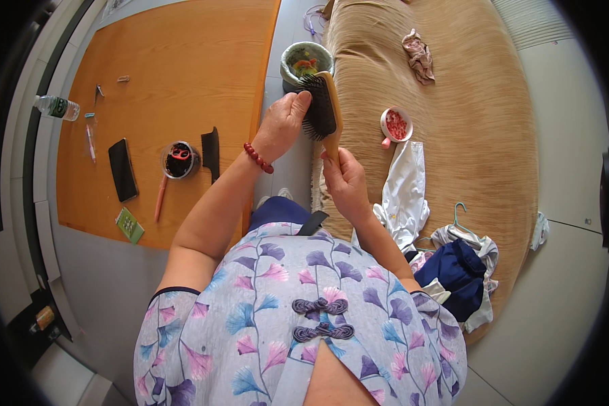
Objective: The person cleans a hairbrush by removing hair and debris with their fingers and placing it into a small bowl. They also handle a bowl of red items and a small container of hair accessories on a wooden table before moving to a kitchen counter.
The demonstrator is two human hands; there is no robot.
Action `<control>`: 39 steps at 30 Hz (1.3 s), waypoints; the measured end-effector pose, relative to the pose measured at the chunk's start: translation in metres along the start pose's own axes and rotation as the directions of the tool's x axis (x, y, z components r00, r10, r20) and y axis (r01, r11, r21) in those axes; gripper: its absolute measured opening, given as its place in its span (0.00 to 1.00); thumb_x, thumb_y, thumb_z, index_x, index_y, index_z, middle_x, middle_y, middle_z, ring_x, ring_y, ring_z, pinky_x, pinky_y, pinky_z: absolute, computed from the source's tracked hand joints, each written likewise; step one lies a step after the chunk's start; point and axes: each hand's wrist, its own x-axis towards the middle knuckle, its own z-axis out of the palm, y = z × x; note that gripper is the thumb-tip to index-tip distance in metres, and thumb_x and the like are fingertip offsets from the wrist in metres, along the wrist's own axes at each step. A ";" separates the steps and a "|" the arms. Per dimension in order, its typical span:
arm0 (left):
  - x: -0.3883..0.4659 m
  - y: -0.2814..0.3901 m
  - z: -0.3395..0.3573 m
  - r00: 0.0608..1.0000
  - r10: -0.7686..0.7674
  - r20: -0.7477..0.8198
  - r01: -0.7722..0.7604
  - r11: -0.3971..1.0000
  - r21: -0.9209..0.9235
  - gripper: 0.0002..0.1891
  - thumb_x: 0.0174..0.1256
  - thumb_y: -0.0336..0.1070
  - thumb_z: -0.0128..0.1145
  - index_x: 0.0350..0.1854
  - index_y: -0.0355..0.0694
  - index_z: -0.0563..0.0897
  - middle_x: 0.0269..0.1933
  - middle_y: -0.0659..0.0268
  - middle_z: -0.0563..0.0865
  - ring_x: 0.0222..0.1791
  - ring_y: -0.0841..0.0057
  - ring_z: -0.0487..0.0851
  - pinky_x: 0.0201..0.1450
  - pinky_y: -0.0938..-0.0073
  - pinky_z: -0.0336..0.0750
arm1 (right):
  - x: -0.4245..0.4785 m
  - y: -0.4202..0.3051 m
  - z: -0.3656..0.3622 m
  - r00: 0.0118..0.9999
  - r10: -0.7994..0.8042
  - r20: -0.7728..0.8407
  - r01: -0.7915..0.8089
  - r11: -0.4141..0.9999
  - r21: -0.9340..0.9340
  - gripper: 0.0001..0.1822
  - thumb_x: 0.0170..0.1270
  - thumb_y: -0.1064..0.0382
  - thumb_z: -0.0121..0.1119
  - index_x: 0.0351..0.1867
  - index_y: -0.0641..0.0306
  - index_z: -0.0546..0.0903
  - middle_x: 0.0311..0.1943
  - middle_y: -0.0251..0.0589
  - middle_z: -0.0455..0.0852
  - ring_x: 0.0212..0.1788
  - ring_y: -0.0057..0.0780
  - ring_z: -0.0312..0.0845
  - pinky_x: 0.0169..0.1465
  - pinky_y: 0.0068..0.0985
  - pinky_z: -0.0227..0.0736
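Note:
My right hand [347,181] is closed around the handle of a wooden paddle hairbrush [338,114], held up over the gap between table and sofa. Its black bristles face left. My left hand [283,124], with a dark red bead bracelet [258,158] at the wrist, has thumb and fingers bunched against the bristles. Whether anything is pinched between those fingertips is too small to tell. Just beyond the brush stands a lined waste bin [307,57] with colourful scraps inside, partly hidden by the brush.
On the wooden table [193,66] to the left lie a black comb [210,155], a plastic cup [181,160] holding dark contents, a phone [123,170] and a bottle [57,107]. The covered sofa [467,127] on the right bears a bowl of red bits [397,125] and clothes [454,274].

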 end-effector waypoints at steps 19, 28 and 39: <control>-0.012 0.020 -0.028 0.988 -0.144 0.063 0.132 0.548 -0.826 0.11 0.69 0.38 0.44 0.28 0.38 0.70 0.17 0.74 0.61 0.14 0.86 0.58 0.16 0.84 0.55 | -0.011 0.009 -0.022 0.936 0.353 0.013 -0.291 0.752 0.591 0.06 0.65 0.64 0.48 0.36 0.65 0.70 0.15 0.30 0.68 0.12 0.15 0.58 0.16 0.15 0.54; -0.021 0.012 0.029 0.999 0.011 0.038 -0.008 0.995 -0.099 0.09 0.65 0.36 0.50 0.32 0.34 0.74 0.20 0.66 0.75 0.19 0.79 0.72 0.21 0.78 0.67 | -0.019 0.007 -0.007 0.973 0.227 -0.042 -0.203 0.928 0.311 0.06 0.64 0.66 0.48 0.33 0.68 0.71 0.17 0.33 0.71 0.14 0.17 0.60 0.19 0.18 0.56; -0.016 -0.013 0.028 0.932 0.358 -0.048 -0.311 0.862 0.401 0.06 0.62 0.30 0.50 0.28 0.34 0.72 0.23 0.49 0.75 0.23 0.55 0.76 0.25 0.68 0.69 | -0.017 0.017 -0.003 0.978 0.169 -0.125 -0.152 0.980 0.130 0.06 0.64 0.66 0.48 0.32 0.69 0.73 0.17 0.29 0.70 0.18 0.14 0.60 0.21 0.17 0.57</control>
